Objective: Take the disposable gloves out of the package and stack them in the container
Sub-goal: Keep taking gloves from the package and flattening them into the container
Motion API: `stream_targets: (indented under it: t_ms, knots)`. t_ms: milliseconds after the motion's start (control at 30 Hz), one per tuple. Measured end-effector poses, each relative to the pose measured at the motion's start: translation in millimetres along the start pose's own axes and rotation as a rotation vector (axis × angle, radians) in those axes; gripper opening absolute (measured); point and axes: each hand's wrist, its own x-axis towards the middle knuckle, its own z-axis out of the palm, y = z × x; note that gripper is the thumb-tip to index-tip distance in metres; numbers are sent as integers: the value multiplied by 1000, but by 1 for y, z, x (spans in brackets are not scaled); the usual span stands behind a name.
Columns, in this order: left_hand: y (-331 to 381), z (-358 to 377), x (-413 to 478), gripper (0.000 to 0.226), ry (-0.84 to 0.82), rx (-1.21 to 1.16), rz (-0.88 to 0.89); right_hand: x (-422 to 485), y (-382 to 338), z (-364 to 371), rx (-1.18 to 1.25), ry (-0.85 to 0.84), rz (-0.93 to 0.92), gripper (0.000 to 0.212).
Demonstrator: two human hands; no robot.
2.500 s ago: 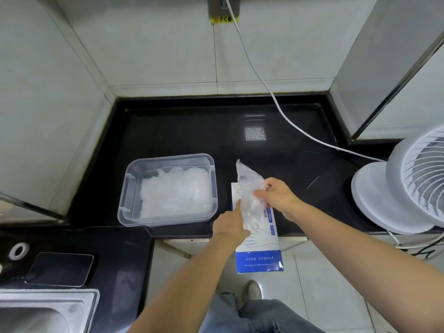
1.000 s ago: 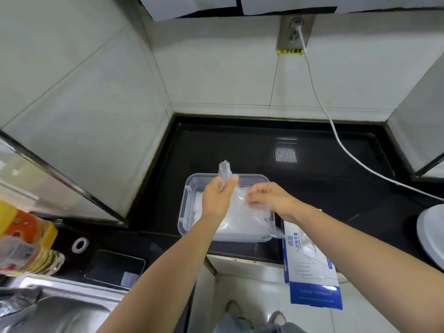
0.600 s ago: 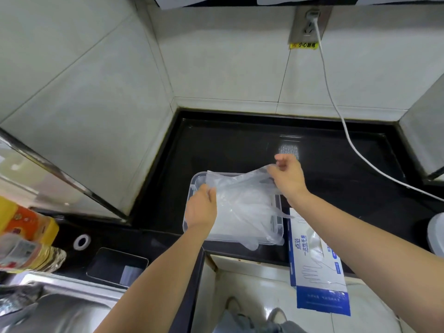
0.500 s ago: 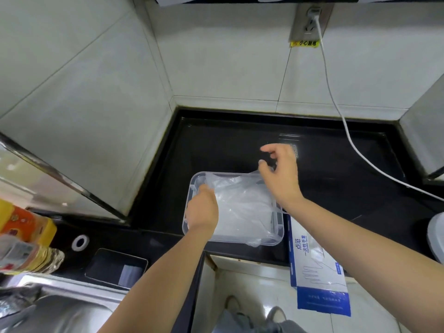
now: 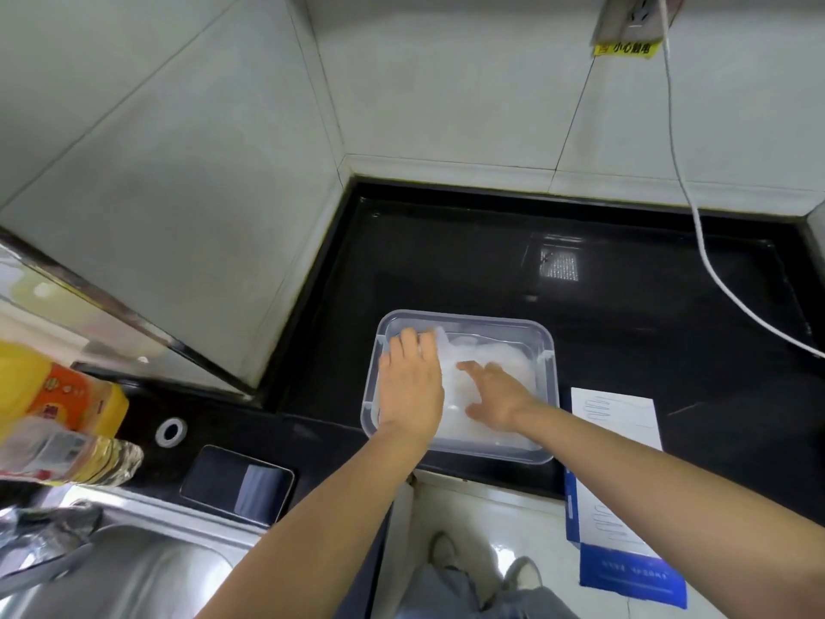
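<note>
Here, a glossy black counter point(image 5: 491, 270) is being looked down on, set into a corner of pale tiled walls point(image 5: 201, 172). A wall socket point(image 5: 634, 15) is being used by one white cable point(image 5: 696, 225), which is trailing down across the counter's right side. One clear plastic container point(image 5: 548, 373) is being kept near the counter's front edge, and a pile of thin see-through gloves point(image 5: 491, 355) is being held down inside it. The pile is being pressed by two hands. The left hand point(image 5: 410, 390) is being laid flat on the left part, fingers straight and reaching toward the far rim. The right hand point(image 5: 495, 395) is being spread on the middle, fingers relaxed and splayed. Nothing is being gripped by either. How many gloves are lying in the pile cannot be told. One white-and-blue glove package point(image 5: 616, 444) is lying just right of the container, its near end hanging past the counter edge. To the left, one dark phone point(image 5: 236, 484), one small ring point(image 5: 171, 432), one yellow-labelled bottle point(image 5: 58, 417) and one steel sink point(image 5: 134, 574) are being shown.
</note>
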Motion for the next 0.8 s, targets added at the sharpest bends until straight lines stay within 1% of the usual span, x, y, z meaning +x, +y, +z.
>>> stream_targets:
  t_ms: [33, 67, 133, 167, 233, 267, 333, 400, 500, 600, 800]
  knots:
    - [5, -2, 2, 50, 69, -45, 74, 2, -1, 2, -2, -5, 2, 74]
    - [10, -2, 4, 47, 81, -86, 145, 5, -1, 4, -2, -18, 5, 75]
    - [20, 1, 10, 47, -82, -127, 221, 9, 0, 8, -1, -39, 12, 75]
    - [21, 6, 12, 49, -221, -129, 203, 9, 1, 10, 2, -44, 16, 77]
    - [15, 21, 15, 61, -481, -162, 100, 10, 5, 12, -2, -58, 25, 84]
    - [9, 30, 17, 68, -559, -192, 50, 10, 8, 12, -15, -64, 29, 88]
    - [-3, 40, 17, 78, -634, -235, 1, 10, 13, 10, -59, -62, 33, 92]
    - [-10, 44, 17, 85, -661, -247, -12, 11, 15, 8, -114, -54, 34, 92]
    - [-13, 51, 18, 91, -656, -232, -5, 11, 14, 9, -148, -78, 66, 96]
    - [-13, 57, 19, 94, -679, -220, -17, 13, 14, 12, -112, -162, 88, 100]
    - [-12, 55, 19, 94, -709, -189, -2, 12, 13, 2, -70, -280, 57, 100]
